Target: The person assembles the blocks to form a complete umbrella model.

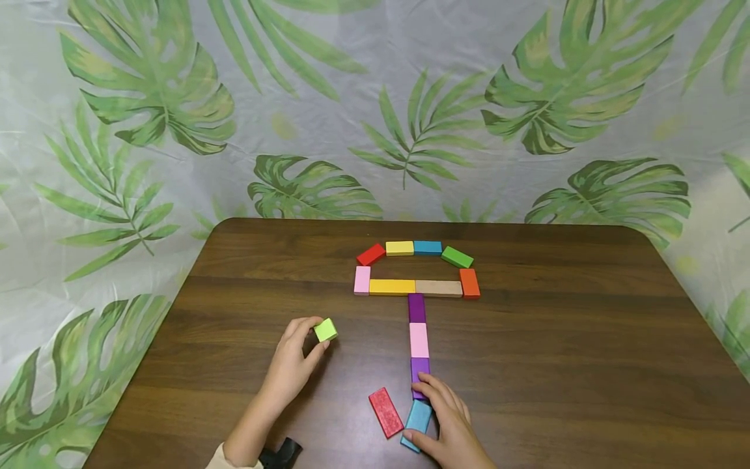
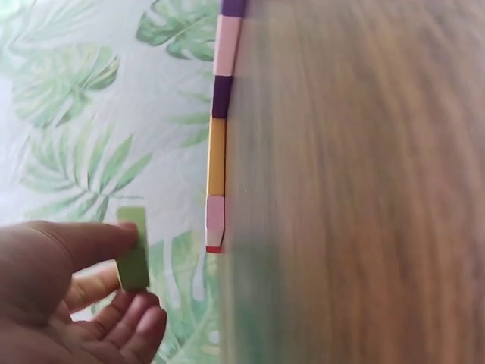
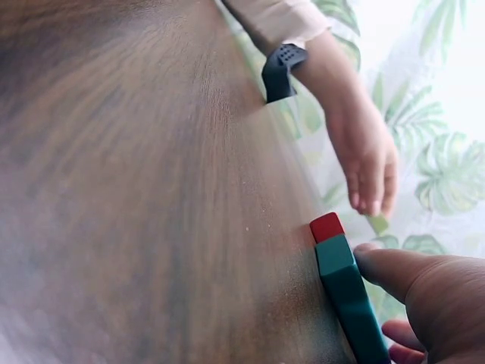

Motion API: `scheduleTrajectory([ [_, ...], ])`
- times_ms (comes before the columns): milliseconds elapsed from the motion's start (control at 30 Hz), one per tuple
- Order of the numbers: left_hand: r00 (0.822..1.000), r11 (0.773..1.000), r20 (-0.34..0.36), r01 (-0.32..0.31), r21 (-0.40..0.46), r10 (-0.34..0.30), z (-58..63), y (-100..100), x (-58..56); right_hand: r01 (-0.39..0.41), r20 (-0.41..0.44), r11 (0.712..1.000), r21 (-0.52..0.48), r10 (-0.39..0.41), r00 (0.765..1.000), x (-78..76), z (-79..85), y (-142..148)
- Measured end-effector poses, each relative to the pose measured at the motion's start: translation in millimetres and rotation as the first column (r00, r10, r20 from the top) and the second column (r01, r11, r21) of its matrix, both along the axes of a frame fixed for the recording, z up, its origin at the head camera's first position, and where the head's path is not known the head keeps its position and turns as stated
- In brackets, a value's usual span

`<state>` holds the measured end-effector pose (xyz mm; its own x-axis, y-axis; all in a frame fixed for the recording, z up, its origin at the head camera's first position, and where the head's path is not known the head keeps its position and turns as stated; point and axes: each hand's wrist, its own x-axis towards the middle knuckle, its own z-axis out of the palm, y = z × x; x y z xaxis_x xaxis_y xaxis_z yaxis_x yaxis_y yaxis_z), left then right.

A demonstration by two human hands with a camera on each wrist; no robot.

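Note:
My left hand point(image 1: 291, 365) pinches a light green block point(image 1: 326, 330) between thumb and fingers, left of the column of blocks. In the left wrist view this block point(image 2: 133, 250) stands on end in the grasp. My right hand point(image 1: 450, 420) holds a teal block point(image 1: 418, 414), thumb at its near left side and fingers by its far end. That block lies slightly tilted below a purple block point(image 1: 419, 366), which the fingertips partly cover. Just left of the teal block lies a red block point(image 1: 385, 412), also seen behind it in the right wrist view.
Up from the purple block run a pink block point(image 1: 418, 340) and a dark purple block point(image 1: 416, 308). They meet a row of a yellow block point(image 1: 392, 287) and a wooden block point(image 1: 438, 288), arched over by several coloured blocks. A leaf-patterned cloth point(image 1: 410, 130) hangs behind the brown table point(image 1: 556, 358).

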<state>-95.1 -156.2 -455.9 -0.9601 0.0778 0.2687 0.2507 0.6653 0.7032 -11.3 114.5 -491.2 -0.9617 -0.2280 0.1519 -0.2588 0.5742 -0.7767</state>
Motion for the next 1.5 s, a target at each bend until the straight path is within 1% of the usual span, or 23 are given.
scheduleTrajectory([
  [167,0.996,0.996,-0.023,0.086,0.002,-0.085,5.7,11.7,3.9,-0.004,0.002,1.0,-0.003,0.004,1.0,-0.2,0.4,0.1],
  [333,0.987,0.987,-0.011,0.163,-0.012,-0.163,8.5,22.9,7.0,-0.005,0.011,1.0,-0.001,0.005,1.0,-0.4,1.7,-0.3],
  [433,0.978,0.978,-0.006,0.208,-0.019,-0.208,8.9,28.1,8.0,-0.006,0.032,1.0,-0.005,0.006,0.999,-0.5,3.4,-0.6],
  [533,0.971,0.97,0.011,0.24,-0.033,-0.24,8.3,32.1,8.4,-0.004,0.047,1.0,-0.001,0.004,0.999,-0.8,4.9,-1.0],
  [767,0.948,0.944,0.045,0.317,-0.088,-0.314,3.9,38.4,7.8,-0.003,0.04,1.0,0.007,0.003,0.999,-1.0,4.8,-0.8],
  [967,0.931,0.923,0.076,0.364,-0.123,-0.357,-2.1,43.0,7.6,-0.007,0.02,1.0,0.013,0.006,1.0,-0.3,3.8,0.0],
  [1200,0.905,0.897,0.124,0.422,-0.132,-0.407,-8.3,47.4,8.1,-0.009,0.056,0.999,0.033,0.007,0.998,-0.9,3.6,0.2],
  [1367,0.886,0.874,0.145,0.46,-0.156,-0.441,-12.0,49.4,9.2,-0.01,0.017,1.0,0.019,0.01,1.0,-0.3,1.9,0.7],
  [1500,0.878,0.864,0.149,0.476,-0.164,-0.455,-11.4,51.0,10.4,-0.008,-0.009,1.0,0.013,0.008,1.0,0.2,1.4,0.8],
])
